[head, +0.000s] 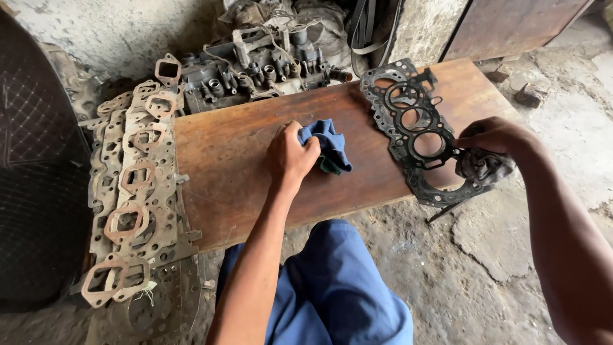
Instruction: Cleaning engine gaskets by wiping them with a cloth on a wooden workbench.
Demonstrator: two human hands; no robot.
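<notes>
Wiping in progress at a wooden board (255,172) laid low over a dirt floor (485,255).

Left hand (290,153): clenched on a blue rag (329,145), pressed to the board near its middle.

Right hand (495,135): pinching the near edge of a black head gasket (415,128); a dark grey rag (483,166) sits bunched under the palm, though whether the fingers grip it cannot be told.

Gasket: lies flat along the board's right end, its lower corner overhanging the edge, three bore holes visible.

Also present: a stack of rusty gaskets (137,185) at the board's left end; a greasy engine part (268,64) behind the board, against the wall; a blue trouser leg (338,287) below.

Handling notes, as judgement: the gasket is thin and probably bends easily, so it is best kept flat on the board and held at the rim while cloth passes over it. Stroking along the metal between the bores, rather than across their edges, should spare the sealing rings. The overhanging corner risks tipping if pressed; sliding the gasket further onto the wood would steady it.
</notes>
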